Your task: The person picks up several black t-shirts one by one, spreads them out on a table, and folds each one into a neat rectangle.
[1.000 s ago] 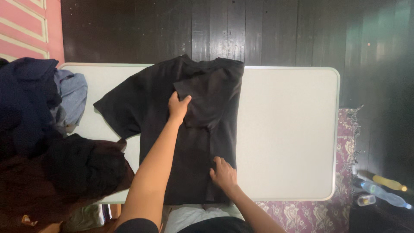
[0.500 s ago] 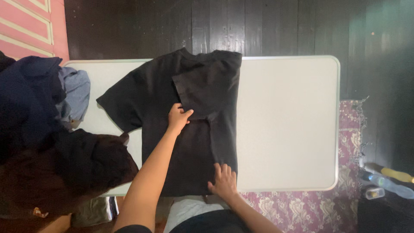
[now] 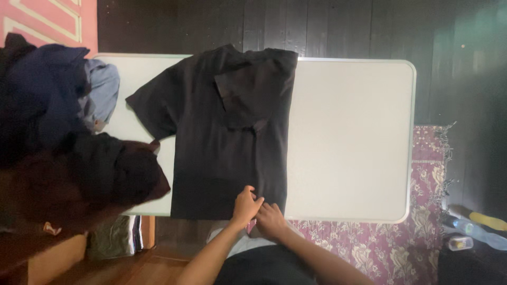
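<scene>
The black short-sleeved cotton t-shirt (image 3: 222,132) lies flat on the white rectangular folding table (image 3: 348,142), collar at the far edge and hem at the near edge by the person. So its long axis runs straight away from the body. One side is already folded in, with that sleeve lying on top of the chest; the other sleeve sticks out toward the clothes pile.

Both hands are down at the hem, touching each other. The left hand (image 3: 246,206) has its fingers curled together on the hem cloth, looks like a pinch. The right hand (image 3: 271,219) sits just beside it at the table edge, fingers bunched, but whether it actually grips fabric I can't tell (too dark, and the left hand covers part of it). Something small and pinkish shows between them, can't make it out.

To the left is a heap of dark and blue crumpled garments (image 3: 58,132). Right of the table there's a patterned maroon rug (image 3: 422,211) and a couple of plastic bottles (image 3: 475,224), cut off by the frame.
</scene>
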